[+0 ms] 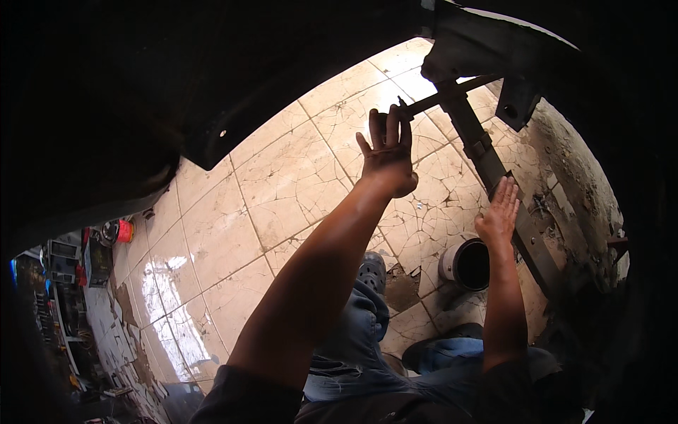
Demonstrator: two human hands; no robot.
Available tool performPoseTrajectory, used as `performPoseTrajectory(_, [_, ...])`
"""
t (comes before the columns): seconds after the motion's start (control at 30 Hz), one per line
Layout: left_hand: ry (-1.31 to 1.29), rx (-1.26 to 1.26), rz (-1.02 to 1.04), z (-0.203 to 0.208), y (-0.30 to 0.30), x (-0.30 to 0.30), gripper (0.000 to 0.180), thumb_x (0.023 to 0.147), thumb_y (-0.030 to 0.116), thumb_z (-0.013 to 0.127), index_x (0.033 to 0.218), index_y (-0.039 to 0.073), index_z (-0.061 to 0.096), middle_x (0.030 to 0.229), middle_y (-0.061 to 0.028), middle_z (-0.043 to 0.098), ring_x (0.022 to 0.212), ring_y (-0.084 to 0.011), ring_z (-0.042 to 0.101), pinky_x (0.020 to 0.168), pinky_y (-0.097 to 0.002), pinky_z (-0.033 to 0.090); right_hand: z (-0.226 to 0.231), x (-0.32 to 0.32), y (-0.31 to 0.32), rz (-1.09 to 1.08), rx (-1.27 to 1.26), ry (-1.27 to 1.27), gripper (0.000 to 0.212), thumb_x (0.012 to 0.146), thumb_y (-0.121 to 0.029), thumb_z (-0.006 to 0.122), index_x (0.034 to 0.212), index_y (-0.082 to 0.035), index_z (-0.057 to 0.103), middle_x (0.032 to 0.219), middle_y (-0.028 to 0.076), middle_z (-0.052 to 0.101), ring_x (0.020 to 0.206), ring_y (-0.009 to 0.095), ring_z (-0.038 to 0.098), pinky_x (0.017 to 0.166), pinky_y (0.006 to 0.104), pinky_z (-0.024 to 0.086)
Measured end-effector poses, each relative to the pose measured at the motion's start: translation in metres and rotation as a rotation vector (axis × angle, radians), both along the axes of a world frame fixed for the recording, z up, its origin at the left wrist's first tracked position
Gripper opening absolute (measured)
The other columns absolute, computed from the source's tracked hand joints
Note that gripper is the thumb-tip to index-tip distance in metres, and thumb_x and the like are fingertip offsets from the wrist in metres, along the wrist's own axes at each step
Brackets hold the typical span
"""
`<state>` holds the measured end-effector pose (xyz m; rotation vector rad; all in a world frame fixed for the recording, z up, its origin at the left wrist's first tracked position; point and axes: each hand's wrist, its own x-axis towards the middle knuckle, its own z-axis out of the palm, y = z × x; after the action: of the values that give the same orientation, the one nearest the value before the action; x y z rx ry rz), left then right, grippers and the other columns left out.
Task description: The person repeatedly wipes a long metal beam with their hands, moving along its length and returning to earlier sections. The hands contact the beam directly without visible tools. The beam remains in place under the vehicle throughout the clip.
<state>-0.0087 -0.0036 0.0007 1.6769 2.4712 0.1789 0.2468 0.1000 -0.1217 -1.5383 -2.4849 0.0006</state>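
My left hand [387,164] reaches up with its fingers stretched and apart. Its fingertips are at a dark part [408,112] on the end of a crossbar; whether they press on it is hard to tell in the shadow. That crossbar [426,104] meets the upper end of a long, dark metal beam [524,226], which slants down to the right. My right hand [500,212] lies with straight fingers along the beam's near side, its thumb out to the left. Both hands appear to hold nothing.
A dark vehicle underside with a bracket [515,106] hangs overhead. An open bucket [472,264] stands on the cracked tile floor [268,191] below my right forearm. Broken concrete [575,162] lies at right. At far left are a red container [125,231] and cluttered shelves [62,272].
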Motion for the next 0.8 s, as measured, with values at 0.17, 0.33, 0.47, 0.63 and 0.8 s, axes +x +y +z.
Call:
performPoseTrajectory(0.17, [0.027,-0.034,0.018,0.001,-0.002,-0.001,0.111,0.075,0.032,0.073,0.152,-0.002,0.001,0.16,-0.023,-0.01,0.143,-0.0527,-0.013,0.111,-0.0702,0.013,0.002,0.018,-0.014,-0.081,-0.085,-0.034,0.108,0.07,-0.008,0.066,0.155,-0.004,0.001,0.162,0.016,0.007,0.15,0.033,0.006,0.121,0.0463,0.01])
performPoseTrajectory(0.33, [0.034,0.006,0.033,0.0,0.0,0.004,0.111,0.075,0.032,0.074,0.153,-0.003,0.002,0.16,-0.0231,-0.008,0.144,-0.0524,-0.012,0.111,-0.0702,0.013,-0.007,0.027,-0.014,-0.162,-0.069,-0.065,0.107,0.07,-0.009,0.067,0.155,-0.003,0.002,0.162,0.017,0.007,0.15,0.035,0.006,0.121,0.0472,0.01])
performPoseTrajectory(0.47, [-0.037,0.014,0.042,0.007,-0.002,0.006,0.102,0.072,0.014,0.063,0.153,-0.002,0.002,0.161,-0.0202,-0.007,0.146,-0.0484,-0.009,0.111,-0.0711,0.01,-0.001,-0.002,0.001,-0.233,-0.12,-0.043,0.105,0.073,-0.013,0.067,0.154,0.0,0.002,0.161,0.02,0.008,0.149,0.038,0.007,0.121,0.048,0.01])
performPoseTrajectory(0.63, [-0.028,-0.007,0.025,0.007,-0.002,0.004,0.104,0.073,0.019,0.066,0.153,-0.002,0.002,0.161,-0.0211,-0.007,0.145,-0.0493,-0.01,0.111,-0.0706,0.011,0.004,-0.007,0.006,-0.186,-0.105,-0.047,0.103,0.075,-0.016,0.067,0.154,0.0,0.003,0.161,0.02,0.009,0.149,0.038,0.008,0.12,0.0479,0.01])
performPoseTrajectory(0.8, [-0.004,0.001,0.029,0.001,-0.004,0.002,0.108,0.074,0.028,0.073,0.152,-0.003,0.005,0.16,-0.0228,-0.007,0.144,-0.0517,-0.012,0.112,-0.0697,0.014,0.003,0.024,-0.019,-0.238,-0.126,-0.137,0.104,0.075,-0.017,0.068,0.154,0.0,0.003,0.161,0.021,0.008,0.149,0.038,0.008,0.121,0.0481,0.009])
